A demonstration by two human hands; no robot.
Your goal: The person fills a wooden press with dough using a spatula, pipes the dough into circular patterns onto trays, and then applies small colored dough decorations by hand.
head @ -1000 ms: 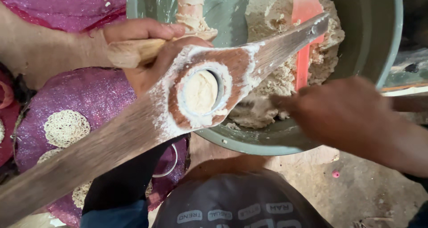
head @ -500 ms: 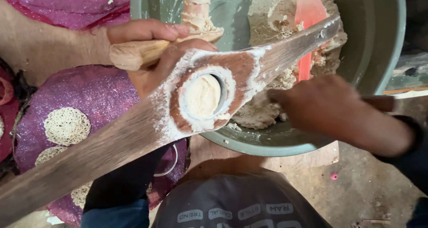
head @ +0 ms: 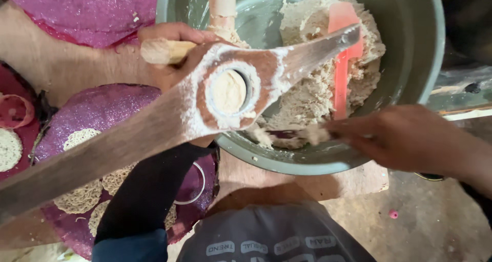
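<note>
I see a wooden press (head: 154, 123) with a round hole full of dough (head: 228, 91). The hole sits over the near left rim of a big green bowl (head: 415, 47). The long wooden arm of the press runs down to the lower left. My left hand (head: 171, 47) is under the press, and its fingers (head: 177, 32) are curled tight round a short wooden handle (head: 164, 51).

My right hand (head: 405, 136) reaches into the bowl from the right. Its fingers are pinched on a dark thin tool (head: 287, 134) with a lump of dough on the tip. More crumbly dough (head: 318, 88) is heaped in the bowl, and a red spatula (head: 341, 62) stands in it. A pale stick (head: 223, 6) stands up at the far side of the bowl.

To do this bit well, I think I should keep the left hand steady so the hole stays level. I should bring small lumps over and pat them in flat, so none falls off the rim.

On the left lie purple mats (head: 102, 113) with round noodle nests (head: 79, 139) on them. Another purple mat (head: 87, 8) lies at the far left. A ring (head: 195, 185) rests on the near mat. The bowl stands on a wooden board (head: 348, 182) on the floor (head: 435, 226). A small pink bit (head: 393, 214) lies on the floor.
</note>
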